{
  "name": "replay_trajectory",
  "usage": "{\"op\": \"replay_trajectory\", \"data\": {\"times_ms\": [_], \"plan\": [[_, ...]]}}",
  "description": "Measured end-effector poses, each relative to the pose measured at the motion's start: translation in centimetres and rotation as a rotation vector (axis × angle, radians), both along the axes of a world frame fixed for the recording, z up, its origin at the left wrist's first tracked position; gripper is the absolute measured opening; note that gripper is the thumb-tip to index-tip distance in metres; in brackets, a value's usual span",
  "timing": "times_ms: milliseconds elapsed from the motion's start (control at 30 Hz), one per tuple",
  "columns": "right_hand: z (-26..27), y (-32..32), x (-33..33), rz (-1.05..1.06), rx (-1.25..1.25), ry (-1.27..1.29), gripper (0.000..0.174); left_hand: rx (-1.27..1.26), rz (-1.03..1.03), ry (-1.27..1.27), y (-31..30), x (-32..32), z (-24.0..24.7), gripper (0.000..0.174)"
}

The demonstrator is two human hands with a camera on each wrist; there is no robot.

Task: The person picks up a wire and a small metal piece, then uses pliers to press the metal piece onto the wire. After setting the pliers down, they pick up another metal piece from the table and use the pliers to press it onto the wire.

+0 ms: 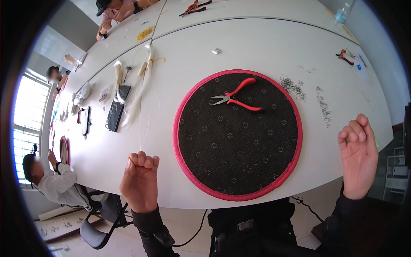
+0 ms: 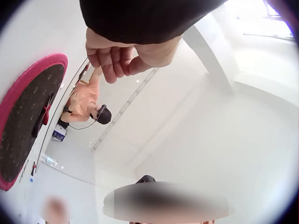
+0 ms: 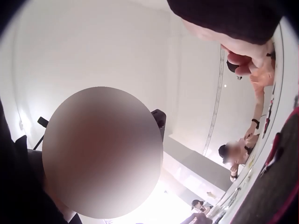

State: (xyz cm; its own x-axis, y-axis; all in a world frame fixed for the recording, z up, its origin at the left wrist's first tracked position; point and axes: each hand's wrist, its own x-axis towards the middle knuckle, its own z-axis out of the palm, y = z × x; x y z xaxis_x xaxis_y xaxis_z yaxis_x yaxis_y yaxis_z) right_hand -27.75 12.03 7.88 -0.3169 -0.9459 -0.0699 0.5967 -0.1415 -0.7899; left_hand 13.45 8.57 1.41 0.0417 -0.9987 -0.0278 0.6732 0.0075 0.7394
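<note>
Left hand [image 1: 140,182] is clenched over the near table edge, seemingly pinching a fine clear thread [image 1: 144,128], while the right hand [image 1: 358,156] has curled fingers and I cannot tell whether they hold anything. Work looks barely begun: the needle-nose pliers [image 1: 234,99] lie untouched on the round mat [image 1: 177,141] ahead, between both hands, and the small metal rings [image 1: 293,85] beyond the right hand lie unpicked. From the left knuckles the thread's long axis runs straight away toward a bundle of white strands [image 1: 139,92].
</note>
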Motion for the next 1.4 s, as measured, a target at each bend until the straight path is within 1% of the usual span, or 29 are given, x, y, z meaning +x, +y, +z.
{"op": "replay_trajectory", "data": {"times_ms": [67, 100, 200, 300, 333, 400, 433, 467, 500, 533, 600, 633, 733, 833, 933, 967, 1067, 1167, 1267, 1400], "plan": [[0.0, 0.0, -2.0, -0.017, -0.037, 0.023, 0.009, -0.023, 0.032, -0.014, -0.4, 0.8, 0.0, 0.011], [-0.3, -0.1, -3.1, -0.005, -0.084, 0.038, 0.009, -0.061, -0.003, 0.031, -0.5, 1.5, -0.2, 0.011], [0.2, -1.4, -4.0, -0.101, -0.107, 0.136, 0.011, -0.054, -0.013, -0.06, -1.0, 1.7, 0.3, 0.008], [1.4, -2.8, -2.3, -0.003, 0.005, 0.336, 0.015, -0.144, -0.078, -0.25, -1.9, 0.7, 0.9, 0.008], [1.8, -3.1, -1.0, 0.086, 0.081, 0.527, 0.017, -0.124, -0.081, -0.359, -2.1, -0.7, 1.4, 0.01], [2.4, -3.7, 2.2, 0.272, 0.24, 0.91, 0.023, -0.172, -0.26, -0.573, -2.5, -2.6, 1.8, 0.008], [2.0, -4.2, 3.7, 0.36, 0.159, 1.002, 0.025, -0.243, -0.274, -0.728, -2.7, -4.4, 2.9, 0.004], [2.0, -4.6, 4.7, 0.462, 0.146, 1.052, 0.026, -0.315, -0.29, -0.883, -2.9, -6.3, 4.1, 0.002], [2.0, -5.0, 5.8, 0.564, 0.127, 1.099, 0.026, -0.433, -0.287, -0.98, -3.3, -7.4, 4.6, 0.005], [2.5, -5.4, 6.3, 0.682, 0.178, 1.103, 0.025, -0.551, -0.283, -1.078, -3.8, -8.3, 5.1, 0.007], [2.4, -6.1, 7.1, 0.721, 0.148, 1.147, 0.022, -0.712, -0.365, -1.206, -4.9, -9.6, 6.3, 0.015], [2.4, -6.5, 7.3, 0.735, 0.137, 1.157, 0.022, -0.742, -0.4, -1.181, -5.4, -10.3, 6.1, 0.015], [2.1, -7.5, 7.2, 0.772, 0.142, 1.205, 0.022, -0.771, -0.472, -1.152, -7.3, -11.3, 4.7, 0.006], [1.1, -8.2, 6.6, 0.755, 0.137, 1.23, 0.022, -0.473, -0.629, -1.024, -8.6, -11.1, 3.8, 0.003], [0.6, -9.0, 6.0, 0.749, 0.139, 1.259, 0.022, -0.501, -0.55, -1.007, -9.2, -10.8, 2.8, 0.004], [0.5, -9.2, 5.9, 0.753, 0.142, 1.273, 0.022, -0.522, -0.484, -0.952, -9.0, -11.1, 2.5, 0.004], [-0.1, -9.6, 5.7, 0.765, 0.175, 1.262, 0.02, -0.592, -0.416, -0.935, -9.5, -11.3, 1.9, 0.004], [-0.6, -9.9, 5.5, 0.809, 0.178, 1.257, 0.019, -0.557, -0.422, -0.876, -9.5, -11.3, 1.6, 0.005], [-0.6, -10.1, 5.3, 0.859, 0.192, 1.282, 0.019, -0.404, -0.43, -0.773, -9.1, -11.4, 1.8, 0.007], [-0.8, -10.2, 4.8, 0.875, 0.134, 1.325, 0.021, -0.445, -0.391, -0.769, -9.4, -11.3, 0.9, 0.008]]}}
